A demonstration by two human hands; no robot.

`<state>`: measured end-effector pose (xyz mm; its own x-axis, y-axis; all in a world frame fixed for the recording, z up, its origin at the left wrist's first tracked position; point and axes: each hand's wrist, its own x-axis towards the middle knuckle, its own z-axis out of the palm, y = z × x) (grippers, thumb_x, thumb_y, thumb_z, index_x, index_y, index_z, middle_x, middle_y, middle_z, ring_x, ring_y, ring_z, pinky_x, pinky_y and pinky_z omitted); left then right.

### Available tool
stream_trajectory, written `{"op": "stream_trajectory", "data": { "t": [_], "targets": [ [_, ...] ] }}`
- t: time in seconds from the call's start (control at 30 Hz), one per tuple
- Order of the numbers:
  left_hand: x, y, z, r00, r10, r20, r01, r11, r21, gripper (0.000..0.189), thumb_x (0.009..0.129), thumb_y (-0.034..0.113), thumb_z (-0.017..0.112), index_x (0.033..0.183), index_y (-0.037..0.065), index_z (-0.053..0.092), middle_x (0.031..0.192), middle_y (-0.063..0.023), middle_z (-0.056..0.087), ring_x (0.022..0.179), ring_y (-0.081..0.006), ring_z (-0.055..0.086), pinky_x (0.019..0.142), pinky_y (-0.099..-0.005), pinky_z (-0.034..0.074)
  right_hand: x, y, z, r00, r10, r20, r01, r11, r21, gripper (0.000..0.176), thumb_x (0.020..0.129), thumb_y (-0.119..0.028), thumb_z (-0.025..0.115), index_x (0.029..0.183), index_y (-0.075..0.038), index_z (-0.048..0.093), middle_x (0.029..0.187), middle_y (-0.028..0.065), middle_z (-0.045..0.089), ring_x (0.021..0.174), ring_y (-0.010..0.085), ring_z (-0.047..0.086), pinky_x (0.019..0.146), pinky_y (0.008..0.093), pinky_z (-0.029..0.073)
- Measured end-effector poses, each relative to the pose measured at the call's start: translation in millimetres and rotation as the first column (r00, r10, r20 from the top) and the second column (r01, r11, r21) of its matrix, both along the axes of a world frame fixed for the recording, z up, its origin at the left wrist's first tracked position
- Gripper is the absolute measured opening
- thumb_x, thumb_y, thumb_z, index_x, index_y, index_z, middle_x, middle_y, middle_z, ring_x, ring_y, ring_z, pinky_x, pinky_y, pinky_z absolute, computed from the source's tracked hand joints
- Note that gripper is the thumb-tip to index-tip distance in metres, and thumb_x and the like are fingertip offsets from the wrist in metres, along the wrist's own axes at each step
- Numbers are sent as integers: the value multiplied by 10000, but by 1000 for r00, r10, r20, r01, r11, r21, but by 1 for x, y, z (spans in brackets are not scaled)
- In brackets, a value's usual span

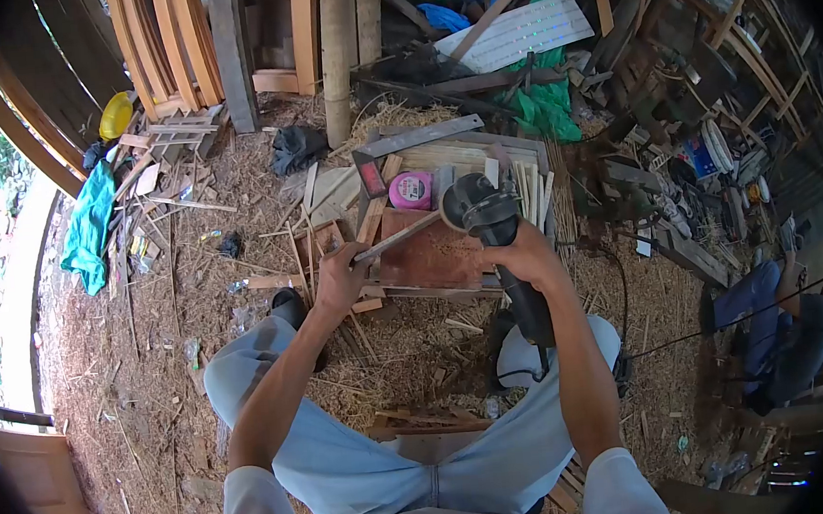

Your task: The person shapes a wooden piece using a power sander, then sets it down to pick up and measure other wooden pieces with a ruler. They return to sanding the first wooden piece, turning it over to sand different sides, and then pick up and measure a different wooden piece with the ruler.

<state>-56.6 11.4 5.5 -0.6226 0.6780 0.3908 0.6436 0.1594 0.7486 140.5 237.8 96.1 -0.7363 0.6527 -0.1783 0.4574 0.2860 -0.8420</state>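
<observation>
My right hand is wrapped round the body of a black angle grinder, whose guarded disc end points away from me. In my left hand is one end of a narrow flat strip. Its far end reaches right up to the grinder's disc, and I cannot tell whether it is wood or metal. Both hands are over a low wooden work surface with a reddish-brown board. Just beyond the strip lies a pink tape measure.
Wood shavings and offcuts cover the ground. A black plastic bag lies near a bamboo post. Curved timber pieces lean at the back left. Scrap wood is piled at right, where another person sits. A cable runs rightward.
</observation>
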Motion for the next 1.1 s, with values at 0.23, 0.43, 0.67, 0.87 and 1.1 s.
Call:
{"op": "stream_trajectory", "data": {
  "t": [0.23, 0.43, 0.67, 0.87, 1.1],
  "targets": [
    [1, -14, 5, 999, 25, -19, -26, 998, -59, 208, 787, -6, 669, 995, -14, 658, 843, -163, 678, 708, -274, 679, 638, -363, 522, 11, 29, -6, 992, -103, 71, 106, 994, -33, 465, 596, -195, 764, 998, -13, 618, 806, 103, 638, 697, 229, 614, 624, 397, 482],
    [1, 13, 8, 866, -20, 499, -7, 999, 54, 230, 888, 98, 651, 1064, -50, 631, 827, -127, 690, 669, -158, 676, 588, -293, 567, 35, 24, 21, 976, -196, -91, 174, 964, -202, 380, 614, -123, 793, 941, -18, 630, 764, 54, 626, 649, 166, 592, 587, 325, 476],
    [46, 68, 22, 880, 40, -474, -12, 998, 61, 454, 820, 135, 712, 1228, 12, 556, 1183, -204, 570, 1100, -360, 566, 872, -472, 478, 29, 25, 7, 813, -398, -426, 264, 903, -340, 332, 689, -133, 788, 958, -41, 618, 769, 46, 629, 618, 146, 611, 520, 309, 504],
    [144, 69, 79, 823, -495, 280, 532, 844, -73, 714, 773, 134, 771, 1367, 8, 395, 1210, -203, 547, 1056, -333, 610, 865, -431, 505, 23, 23, 15, 768, -441, -464, 183, 846, -501, 304, 725, -145, 747, 964, -34, 597, 768, 79, 644, 607, 168, 632, 548, 312, 533],
    [147, 71, 58, 794, -509, 333, 521, 851, 58, 795, 746, 25, 774, 1388, -34, 310, 1222, -201, 538, 1030, -237, 633, 826, -326, 548, 25, 16, 33, 756, -465, -460, 99, 776, -623, 302, 723, -163, 746, 952, -30, 601, 735, 82, 641, 572, 176, 631, 519, 323, 529]
  ]
}}
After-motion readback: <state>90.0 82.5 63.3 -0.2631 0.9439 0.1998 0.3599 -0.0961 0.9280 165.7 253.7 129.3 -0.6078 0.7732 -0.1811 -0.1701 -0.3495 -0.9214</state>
